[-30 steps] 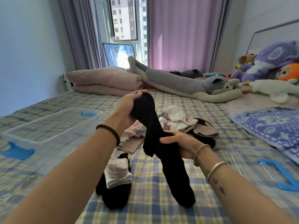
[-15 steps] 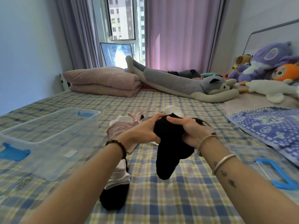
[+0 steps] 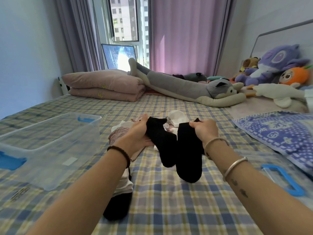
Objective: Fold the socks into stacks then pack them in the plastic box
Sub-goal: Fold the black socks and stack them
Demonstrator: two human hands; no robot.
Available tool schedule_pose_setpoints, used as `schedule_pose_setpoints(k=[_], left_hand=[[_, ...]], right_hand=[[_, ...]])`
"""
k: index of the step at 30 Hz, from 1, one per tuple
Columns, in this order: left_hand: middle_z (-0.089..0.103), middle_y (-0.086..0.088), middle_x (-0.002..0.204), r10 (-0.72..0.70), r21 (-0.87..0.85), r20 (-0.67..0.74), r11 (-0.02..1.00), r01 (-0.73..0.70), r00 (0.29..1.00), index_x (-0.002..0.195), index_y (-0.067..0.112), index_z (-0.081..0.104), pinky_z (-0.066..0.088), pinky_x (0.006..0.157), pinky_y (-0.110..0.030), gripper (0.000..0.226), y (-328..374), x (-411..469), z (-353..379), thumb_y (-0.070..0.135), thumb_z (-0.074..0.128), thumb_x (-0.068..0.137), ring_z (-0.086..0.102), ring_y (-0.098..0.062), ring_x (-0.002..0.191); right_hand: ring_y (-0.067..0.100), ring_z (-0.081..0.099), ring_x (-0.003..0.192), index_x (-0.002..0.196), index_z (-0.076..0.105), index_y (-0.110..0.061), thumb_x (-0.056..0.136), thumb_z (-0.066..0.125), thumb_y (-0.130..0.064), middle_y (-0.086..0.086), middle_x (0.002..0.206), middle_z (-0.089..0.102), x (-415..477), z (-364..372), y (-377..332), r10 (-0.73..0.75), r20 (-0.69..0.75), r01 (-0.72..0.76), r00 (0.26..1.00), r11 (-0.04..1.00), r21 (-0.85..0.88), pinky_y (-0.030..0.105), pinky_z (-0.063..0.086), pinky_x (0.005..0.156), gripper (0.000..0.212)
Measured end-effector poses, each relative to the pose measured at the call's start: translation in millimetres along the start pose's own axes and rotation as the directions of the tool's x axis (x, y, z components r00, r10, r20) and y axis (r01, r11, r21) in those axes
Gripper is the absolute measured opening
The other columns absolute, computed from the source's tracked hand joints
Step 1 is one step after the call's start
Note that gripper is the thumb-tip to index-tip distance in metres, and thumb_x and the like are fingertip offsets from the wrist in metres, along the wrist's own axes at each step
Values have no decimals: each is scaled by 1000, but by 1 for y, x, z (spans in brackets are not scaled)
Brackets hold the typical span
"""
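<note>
Grips one black fabric sock (image 3: 160, 143) by its upper end in the left hand (image 3: 137, 135), fingers curled round the cloth. Clamps a second black fabric sock (image 3: 188, 155) the same way in the right hand (image 3: 205, 131), thumb on top. Holds the two hands apart at about the same height, forearms reaching forward from the lower corners. Lets both socks run lengthwise from the hands back toward the viewer, free ends pointing down and near, side by side and nearly parallel, over the blue-and-yellow checked bed sheet (image 3: 169, 209); cannot tell whether those ends touch it. Shows a loose heap of white and pink socks (image 3: 176, 117) just behind the hands, a folded stack of white and black socks (image 3: 118, 204) under the left forearm, and a clear plastic box with blue clips (image 3: 67, 150) to the left, well apart from the held socks.
</note>
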State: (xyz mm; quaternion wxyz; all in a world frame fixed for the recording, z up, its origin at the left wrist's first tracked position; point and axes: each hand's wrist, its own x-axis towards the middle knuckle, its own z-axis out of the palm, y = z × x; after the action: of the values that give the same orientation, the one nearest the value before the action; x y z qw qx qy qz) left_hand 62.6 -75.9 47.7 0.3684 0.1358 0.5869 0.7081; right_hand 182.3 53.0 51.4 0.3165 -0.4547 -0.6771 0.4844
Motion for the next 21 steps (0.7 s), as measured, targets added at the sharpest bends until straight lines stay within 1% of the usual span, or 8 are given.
schedule_pose_setpoints(k=[3,5,7,10,14,17,20,21], left_hand=[[54,-18,121,-60,-232,84,970,78,995,127,8,45,48,77,-48,52,-3,-2,2,48,29,96,55,-33,108],[57,-15,103,-30,-179,140,982,56,990,109,6,56,50,78,-47,44,-6,-6,4,44,40,94,59,-29,93],[62,-12,98,8,20,223,1000,-12,975,97,10,63,54,79,-41,25,-8,-9,6,32,55,90,61,-24,93],[67,-7,95,54,157,217,984,-90,975,100,12,65,54,77,-36,15,-8,-9,7,19,59,88,63,-20,92],[64,-4,85,86,230,98,967,-106,992,93,15,61,49,64,-31,22,-7,-7,6,31,47,94,60,-17,78],[68,-7,94,82,181,116,978,-102,990,111,11,60,53,75,-35,35,-9,-8,9,38,44,95,64,-21,90],[63,4,75,99,171,114,978,-118,989,112,9,59,50,54,-26,34,-8,-12,11,34,43,95,60,-10,66],[63,4,76,104,202,125,971,-128,987,108,10,61,47,55,-25,29,-8,-13,12,31,44,95,58,-10,67]], right_hand=[[33,61,100,95,67,0,84,55,-11,18,99,68,-20,16,-7,-242,21,240,970,944,-227,30,44,79,20],[32,61,101,98,67,-3,85,53,-12,16,100,68,-33,28,-11,-327,71,335,942,909,-248,28,41,76,20],[30,60,102,107,64,-5,87,52,-12,16,104,67,-41,37,-13,-375,101,388,922,892,-232,29,42,76,24],[29,59,107,120,58,-6,88,49,-9,16,112,65,-46,42,-12,-378,146,400,914,900,-174,33,47,89,34],[28,60,107,116,60,-6,91,50,-14,15,111,66,-43,39,-11,-365,107,374,925,924,-82,37,48,93,29],[24,60,108,119,59,-5,91,51,-15,12,114,65,-43,41,-11,-384,90,387,919,922,-22,32,48,92,31],[21,59,110,122,57,-5,91,51,-15,11,116,65,-44,42,-12,-394,77,392,916,919,49,28,47,94,33],[22,59,111,122,57,-5,92,51,-16,11,117,64,-43,42,-13,-393,57,390,918,919,56,29,46,95,33]])
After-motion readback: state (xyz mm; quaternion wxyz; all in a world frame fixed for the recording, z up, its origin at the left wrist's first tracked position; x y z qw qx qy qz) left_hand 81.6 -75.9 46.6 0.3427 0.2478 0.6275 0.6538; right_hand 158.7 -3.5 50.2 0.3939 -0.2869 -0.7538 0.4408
